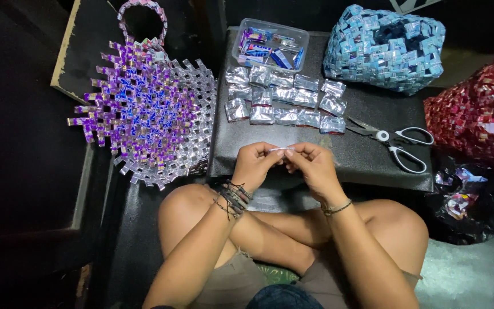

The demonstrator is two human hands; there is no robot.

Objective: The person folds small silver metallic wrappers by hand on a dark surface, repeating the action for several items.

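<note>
I held a thin foil strip (281, 149) pinched between the fingers of my left hand (254, 165) and right hand (314, 167), just over the bench's (293, 166) near edge. Bare surface lay ahead, below the folded foil pieces (284, 100); scissors (398, 143) rested to the right.

You have one view only, from the camera on your head, looking steeply down over your crossed legs at the low black padded desk (293, 154) in front of you. It sits close: your left hand (254, 165) and right hand (314, 167) fall near the frame's centre, your knees fill the bottom, and the desk's far edge reaches the top.
</note>
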